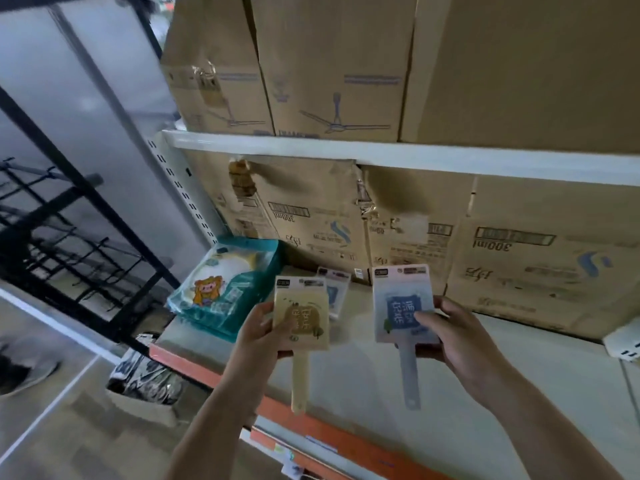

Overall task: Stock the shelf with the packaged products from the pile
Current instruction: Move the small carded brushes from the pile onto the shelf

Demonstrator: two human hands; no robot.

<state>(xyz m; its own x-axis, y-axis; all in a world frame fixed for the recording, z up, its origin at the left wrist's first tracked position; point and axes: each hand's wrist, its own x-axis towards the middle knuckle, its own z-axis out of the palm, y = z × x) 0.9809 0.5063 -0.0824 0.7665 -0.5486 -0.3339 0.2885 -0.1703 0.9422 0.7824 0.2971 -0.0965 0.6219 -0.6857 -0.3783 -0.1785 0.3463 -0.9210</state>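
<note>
Over shelf (353,375) | left grip (258,332) pinches yellow pack (304,317) | right grip (453,336) pinches blue pack (403,303)

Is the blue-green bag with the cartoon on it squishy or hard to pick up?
Probably squishy: the bag looks puffy with wrinkled plastic, so it would likely sag when lifted. Being so puffy, it likely feels light for its size. Its shiny wrap may be a bit slippery.

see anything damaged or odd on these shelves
Yes. The box behind the teal pack has a torn upper left corner, and its neighbour is ripped along their shared edge. The "300ml" print on the torn box reads upside down.
</note>
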